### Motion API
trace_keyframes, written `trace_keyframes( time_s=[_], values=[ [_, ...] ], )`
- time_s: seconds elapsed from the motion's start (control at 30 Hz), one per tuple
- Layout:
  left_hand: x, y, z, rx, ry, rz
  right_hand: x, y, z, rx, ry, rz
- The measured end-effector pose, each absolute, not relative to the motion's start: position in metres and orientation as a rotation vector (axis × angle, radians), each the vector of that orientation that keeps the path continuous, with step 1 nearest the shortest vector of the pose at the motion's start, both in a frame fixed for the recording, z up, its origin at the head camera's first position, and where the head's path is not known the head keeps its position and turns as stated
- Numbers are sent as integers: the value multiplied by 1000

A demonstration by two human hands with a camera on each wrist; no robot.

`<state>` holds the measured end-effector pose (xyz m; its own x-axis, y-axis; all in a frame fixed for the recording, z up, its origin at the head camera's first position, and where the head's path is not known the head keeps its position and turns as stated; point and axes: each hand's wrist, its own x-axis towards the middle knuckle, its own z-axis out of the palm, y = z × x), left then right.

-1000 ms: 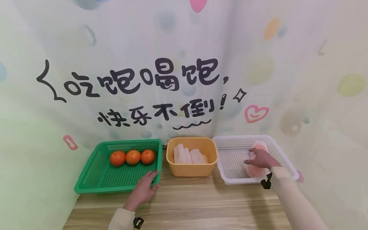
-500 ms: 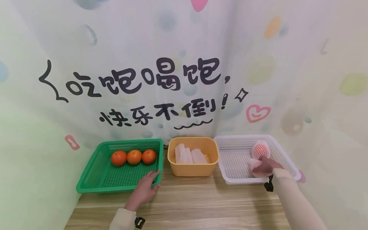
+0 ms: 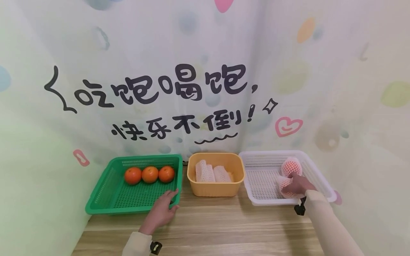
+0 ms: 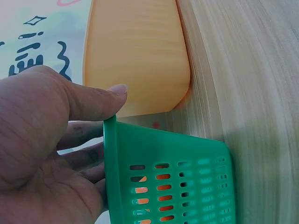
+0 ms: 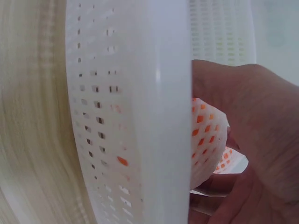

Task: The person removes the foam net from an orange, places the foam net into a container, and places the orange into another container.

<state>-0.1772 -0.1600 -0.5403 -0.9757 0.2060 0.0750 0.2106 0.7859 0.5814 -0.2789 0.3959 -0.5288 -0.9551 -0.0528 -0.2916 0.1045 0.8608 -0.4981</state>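
Observation:
In the white basket (image 3: 261,203), my right hand (image 3: 301,186) holds an orange-red round fruit in a white foam net (image 5: 205,140), thumb on one side and fingers curled on the other. A second netted fruit (image 3: 292,167) sits just behind it, near the basket's back right. My left hand (image 3: 161,209) grips the rim of the green basket (image 4: 168,144) at its front right corner, thumb outside and fingers inside. Three bare orange-red fruits (image 3: 150,174) lie in a row in that basket.
Between the baskets stands a yellow-orange bin (image 3: 216,190) holding several white foam nets (image 3: 205,172). All three containers stand on a wood-grain table (image 3: 224,227) against a printed curtain (image 3: 205,42) with black lettering.
My right hand has shifted from above the two netted fruits down to the front one and closed round it, uncovering the rear one. The left hand has stayed at the green basket's corner.

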Motion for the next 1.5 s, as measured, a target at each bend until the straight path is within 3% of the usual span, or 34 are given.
trace_keyframes(
  time_s=[0.47, 1.5],
  values=[
    [-174, -158, -541, -329, -2967, -979, -273, 372, -517, -88, 2890, -754],
    [-176, -157, -541, -310, -2942, -1000, -234, 298, -498, -131, 2778, -1316]
  ],
)
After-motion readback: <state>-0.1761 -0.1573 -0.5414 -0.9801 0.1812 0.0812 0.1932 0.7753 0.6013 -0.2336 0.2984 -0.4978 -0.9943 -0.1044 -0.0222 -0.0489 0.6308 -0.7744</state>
